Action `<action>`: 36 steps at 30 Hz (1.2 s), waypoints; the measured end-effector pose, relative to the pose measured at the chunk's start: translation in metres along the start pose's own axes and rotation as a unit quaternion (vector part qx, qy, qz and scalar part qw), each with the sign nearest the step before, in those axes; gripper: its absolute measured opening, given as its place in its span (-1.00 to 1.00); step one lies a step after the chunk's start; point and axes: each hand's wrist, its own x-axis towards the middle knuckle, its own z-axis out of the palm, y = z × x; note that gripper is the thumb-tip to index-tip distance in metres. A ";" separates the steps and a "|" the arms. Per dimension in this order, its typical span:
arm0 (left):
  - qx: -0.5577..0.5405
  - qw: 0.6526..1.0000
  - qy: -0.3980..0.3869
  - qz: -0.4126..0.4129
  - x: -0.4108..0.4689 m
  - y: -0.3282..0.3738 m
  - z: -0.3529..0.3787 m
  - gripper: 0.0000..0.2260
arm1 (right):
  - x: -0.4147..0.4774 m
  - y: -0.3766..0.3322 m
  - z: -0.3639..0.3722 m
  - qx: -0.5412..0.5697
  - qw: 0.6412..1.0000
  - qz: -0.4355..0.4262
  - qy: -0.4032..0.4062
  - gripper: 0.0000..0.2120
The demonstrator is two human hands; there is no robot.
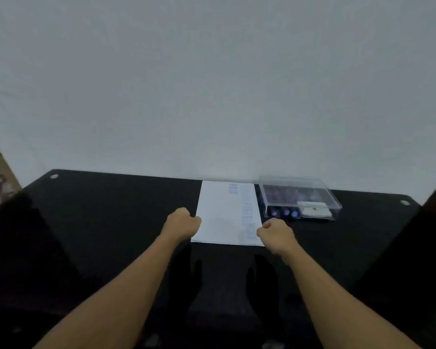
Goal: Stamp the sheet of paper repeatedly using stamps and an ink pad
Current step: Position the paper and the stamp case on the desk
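Sheet of paper lies flat on the black table, mid-table toward the far edge, its long axis running near to far. Faint blue stamp marks run down its right margin; the rest is blank. Left hand sits at the sheet's left edge and right hand at its right edge close to the near corner. Both have their fingers curled in, and each looks to be pinching the edge, though blur keeps this uncertain. Just right of the sheet, nearly touching its far right edge, stands a clear plastic box with its lid on. Dark round stamps show through its near wall, beside a white flat case, probably the ink pad. Judgement: sheet is being squared up, nothing inked yet. Box lies right and slightly far of the fingers, so the right hand is nearer.
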 end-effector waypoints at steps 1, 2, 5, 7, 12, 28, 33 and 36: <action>-0.004 1.000 -0.005 -0.013 0.003 -0.004 0.005 -0.88 | 0.004 0.004 0.005 -0.003 1.000 0.012 -0.001 -0.87; -0.007 0.999 -0.002 -0.036 0.006 -0.006 0.009 -0.89 | 0.009 0.006 0.009 -0.003 0.999 0.032 0.009 -0.88; -0.024 0.997 -0.008 -0.071 0.015 -0.016 0.024 -0.87 | 0.021 0.015 0.022 0.012 0.997 0.079 0.003 -0.87; -0.043 0.996 0.002 -0.077 0.022 -0.016 0.031 -0.86 | 0.030 0.016 0.029 0.026 0.995 0.095 0.025 -0.84; -0.094 0.988 0.001 -0.124 0.042 -0.003 0.043 -0.88 | 0.047 0.006 0.037 0.039 0.991 0.122 0.043 -0.85; -0.158 0.961 0.024 -0.227 0.068 -0.004 0.051 -0.76 | 0.061 0.001 0.040 0.075 0.977 0.192 0.058 -0.71; -0.161 0.964 0.035 -0.209 0.062 0.003 0.057 -0.85 | 0.064 0.002 0.037 0.087 0.979 0.178 0.056 -0.88; -0.231 0.948 0.011 -0.219 0.063 0.008 0.057 -0.84 | 0.064 0.001 0.037 0.111 0.975 0.183 0.054 -0.91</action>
